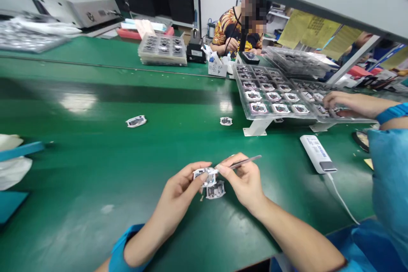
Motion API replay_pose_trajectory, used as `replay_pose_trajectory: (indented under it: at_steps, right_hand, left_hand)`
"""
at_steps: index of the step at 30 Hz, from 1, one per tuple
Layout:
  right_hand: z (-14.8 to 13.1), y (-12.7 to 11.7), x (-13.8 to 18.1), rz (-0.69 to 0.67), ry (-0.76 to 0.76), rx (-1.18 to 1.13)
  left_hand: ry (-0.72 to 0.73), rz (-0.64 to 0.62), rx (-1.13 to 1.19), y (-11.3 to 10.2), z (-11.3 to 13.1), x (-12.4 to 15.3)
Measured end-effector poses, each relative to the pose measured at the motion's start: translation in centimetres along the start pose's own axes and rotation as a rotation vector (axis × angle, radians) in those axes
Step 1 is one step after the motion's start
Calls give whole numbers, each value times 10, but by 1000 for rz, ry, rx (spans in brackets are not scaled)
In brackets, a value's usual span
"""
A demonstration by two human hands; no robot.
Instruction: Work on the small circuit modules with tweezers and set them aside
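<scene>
bright, even light; pale glare patches and a darker band on the green worktop [95, 170]; edges stretched and blurred

Table [79, 170] laid out around the parts tray [270, 116]
In front of the tray, leftward: held part [208, 178] in the left hand [181, 191], lower part [216, 190] beside it, tweezers [250, 160] in the right hand [245, 178]; left, near loose part [226, 121], far loose part [136, 121]; behind-left, small box [217, 69]; right, second tray [350, 120]; front right, corded device [317, 153]
</scene>
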State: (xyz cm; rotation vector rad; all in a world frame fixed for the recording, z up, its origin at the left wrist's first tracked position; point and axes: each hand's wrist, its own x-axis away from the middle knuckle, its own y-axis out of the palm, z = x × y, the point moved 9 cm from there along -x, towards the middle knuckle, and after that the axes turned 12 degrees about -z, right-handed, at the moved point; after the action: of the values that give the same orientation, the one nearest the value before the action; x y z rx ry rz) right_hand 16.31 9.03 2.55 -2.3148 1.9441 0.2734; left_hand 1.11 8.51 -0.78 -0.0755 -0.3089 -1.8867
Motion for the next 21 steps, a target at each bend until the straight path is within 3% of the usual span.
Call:
replay_pose_trajectory:
  at_steps: [8, 13, 21]
  right_hand:
    - [-13, 7, 2, -32, -94, 70]
    - [-4, -4, -1, 33, -30, -8]
    - [0, 6, -3, -89, 17, 62]
  left_hand:
    - [-8, 30, -21, -3, -8, -1]
    - [-51, -27, 77, 0, -10, 1]
    - [-49, -89, 82, 5, -13, 3]
